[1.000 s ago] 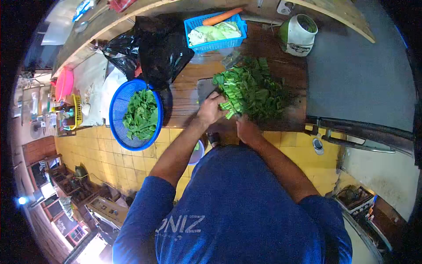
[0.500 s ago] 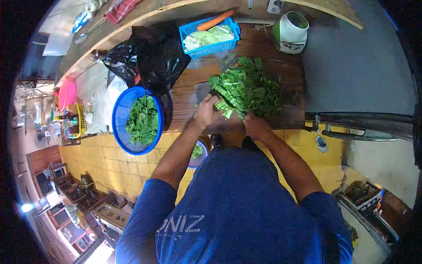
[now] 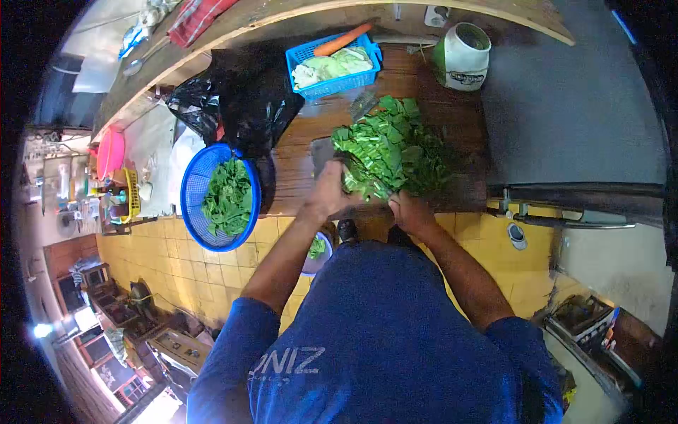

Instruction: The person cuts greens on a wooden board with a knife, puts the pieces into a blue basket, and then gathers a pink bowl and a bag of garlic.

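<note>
Chopped leafy greens (image 3: pixel 381 145) lie heaped over a cutting board (image 3: pixel 321 152) on the brown wooden table, pale cut stems facing me. My left hand (image 3: pixel 330 191) is closed against the near left side of the heap, its fingertips partly hidden in the leaves. At the near right side, my right hand (image 3: pixel 411 212) is closed with the thumb up against the stems. What its fingers hold is hidden under the greens. To the left of my hands stands a blue colander (image 3: pixel 191 205) with cut leaves (image 3: pixel 229 198) inside.
A blue basket (image 3: pixel 335 85) with a carrot (image 3: pixel 343 39) and pale leafy vegetable stands at the back. Beside it are black plastic bags (image 3: pixel 247 106) and a white jar (image 3: pixel 466 56). A shelf edge (image 3: pixel 296 18) crosses above. A bowl (image 3: pixel 316 263) with greens sits below the table.
My hands have pressed in on both sides of the greens, and the near stems have bunched together. The left hand has shifted slightly down and left. The view has moved slightly.
</note>
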### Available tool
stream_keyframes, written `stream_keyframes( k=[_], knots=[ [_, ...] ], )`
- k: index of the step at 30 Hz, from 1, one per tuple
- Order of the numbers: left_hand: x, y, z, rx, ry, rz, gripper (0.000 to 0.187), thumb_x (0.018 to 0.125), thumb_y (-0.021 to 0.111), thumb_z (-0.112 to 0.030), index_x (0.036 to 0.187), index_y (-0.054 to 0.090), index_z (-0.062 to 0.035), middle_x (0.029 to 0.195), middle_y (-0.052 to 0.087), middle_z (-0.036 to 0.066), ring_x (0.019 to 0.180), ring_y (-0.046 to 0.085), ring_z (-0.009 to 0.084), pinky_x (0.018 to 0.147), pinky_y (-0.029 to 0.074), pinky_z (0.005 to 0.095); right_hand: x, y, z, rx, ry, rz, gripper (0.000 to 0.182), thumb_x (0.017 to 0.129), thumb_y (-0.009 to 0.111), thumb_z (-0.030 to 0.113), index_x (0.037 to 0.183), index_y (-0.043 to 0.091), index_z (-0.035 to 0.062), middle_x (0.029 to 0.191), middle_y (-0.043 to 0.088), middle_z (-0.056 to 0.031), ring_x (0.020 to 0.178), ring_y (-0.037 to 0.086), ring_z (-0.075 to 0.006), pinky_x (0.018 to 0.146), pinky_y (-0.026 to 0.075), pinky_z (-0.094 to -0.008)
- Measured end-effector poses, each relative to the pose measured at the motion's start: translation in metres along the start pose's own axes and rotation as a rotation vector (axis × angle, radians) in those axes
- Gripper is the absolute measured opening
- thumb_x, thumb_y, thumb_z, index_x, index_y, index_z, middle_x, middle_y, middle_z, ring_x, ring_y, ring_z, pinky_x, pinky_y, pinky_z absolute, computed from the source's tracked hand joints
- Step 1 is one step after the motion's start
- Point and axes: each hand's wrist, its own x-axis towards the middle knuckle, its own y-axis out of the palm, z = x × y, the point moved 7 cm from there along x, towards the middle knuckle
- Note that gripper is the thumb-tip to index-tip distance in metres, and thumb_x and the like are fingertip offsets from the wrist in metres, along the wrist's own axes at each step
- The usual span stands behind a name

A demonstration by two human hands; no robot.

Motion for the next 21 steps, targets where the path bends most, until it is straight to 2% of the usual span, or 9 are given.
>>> stream_keyframes(
  k=[5,7,8,13,15,17,19,20,21],
  knots=[
    [0.019,0.007,-0.034,0.402,0.134,0.152,0.067,0.064,0.079,-0.031,0.118,0.047,-0.0089,0.119,0.048,0.019,0.12,0.045,0.0369,0.104,0.032,0.0519,-0.006,-0.009,0.001,-0.067,-0.197,-0.033,0.041,0.091,0.05,0.037,0.106,0.048,-0.0014,0.084,0.06,-0.0289,0.08,0.059,-0.0475,0.071,0.047,-0.0548],
    [0.019,0.02,-0.033,0.667,0.228,0.239,0.066,0.066,0.077,-0.03,0.122,0.048,-0.011,0.123,0.047,0.019,0.122,0.043,0.0355,0.106,0.031,0.0502,-0.011,-0.03,-0.008,0.044,0.0,0.013,0.04,0.092,0.049,0.037,0.106,0.05,-0.0004,0.095,0.059,-0.0303,0.087,0.058,-0.0478,0.076,0.046,-0.0545],
    [0.023,0.027,-0.029,0.794,0.331,0.151,0.06,0.07,0.073,-0.033,0.121,0.05,-0.0109,0.124,0.048,0.017,0.124,0.042,0.034,0.105,0.032,0.0492,-0.015,-0.041,-0.007,0.038,-0.012,0.013,0.04,0.092,0.049,0.037,0.106,0.05,-0.0004,0.095,0.059,-0.0303,0.087,0.058,-0.0478,0.076,0.046,-0.0545],
    [0.023,0.023,-0.046,0.751,0.429,0.268,0.055,0.073,0.063,-0.049,0.111,0.057,-0.0099,0.118,0.054,0.013,0.123,0.043,0.0327,0.102,0.037,0.0465,-0.016,-0.093,-0.056,0.222,0.013,-0.165,0.043,0.092,0.049,0.04,0.103,0.052,-0.001,0.1,0.059,-0.0291,0.092,0.056,-0.0477,0.079,0.045,-0.0513],
    [0.027,0.025,-0.035,0.657,0.378,0.27,0.032,0.076,0.059,-0.021,0.107,0.056,-0.0131,0.114,0.055,0.011,0.119,0.045,0.0302,0.093,0.044,0.0452,-0.013,-0.112,-0.071,0.211,0.043,-0.193,0.043,0.092,0.049,0.041,0.103,0.052,-0.0012,0.098,0.059,-0.0288,0.092,0.056,-0.0477,0.079,0.045,-0.0509],
    [0.023,0.016,-0.03,0.619,0.34,0.195,0.029,0.078,0.055,-0.017,0.106,0.057,-0.0126,0.112,0.056,0.012,0.112,0.049,0.0317,0.091,0.046,0.0422,-0.008,-0.129,-0.086,0.203,0.069,-0.215,0.044,0.093,0.048,0.041,0.104,0.052,-0.0013,0.096,0.059,-0.0284,0.093,0.056,-0.0478,0.079,0.044,-0.0505],
    [0.017,-0.005,-0.015,0.462,0.154,0.052,0.03,0.079,0.052,-0.013,0.109,0.057,-0.011,0.109,0.057,0.015,0.11,0.051,0.0334,0.09,0.047,0.0412,-0.001,-0.134,-0.106,0.263,0.06,-0.191,0.045,0.094,0.049,0.039,0.103,0.052,-0.0048,0.09,0.059,-0.0187,0.088,0.058,-0.0339,0.078,0.043,-0.0422],
    [0.012,-0.019,-0.009,0.421,0.206,-0.125,0.037,0.074,0.06,-0.007,0.11,0.058,-0.0082,0.106,0.06,0.018,0.103,0.056,0.0352,0.085,0.049,0.0421,0.004,-0.129,-0.129,0.196,0.093,-0.251,0.05,0.095,0.045,0.042,0.112,0.052,-0.0046,0.103,0.058,-0.0237,0.098,0.056,-0.0381,0.085,0.042,-0.0433],
    [0.004,-0.034,-0.013,0.432,0.171,-0.139,0.037,0.074,0.06,-0.007,0.11,0.058,-0.0082,0.106,0.06,0.018,0.103,0.056,0.0352,0.085,0.049,0.0421,0.01,-0.133,-0.127,0.199,0.064,-0.225,0.05,0.095,0.045,0.042,0.112,0.052,-0.0046,0.103,0.058,-0.0237,0.098,0.056,-0.0381,0.085,0.042,-0.0433]
  ],
)
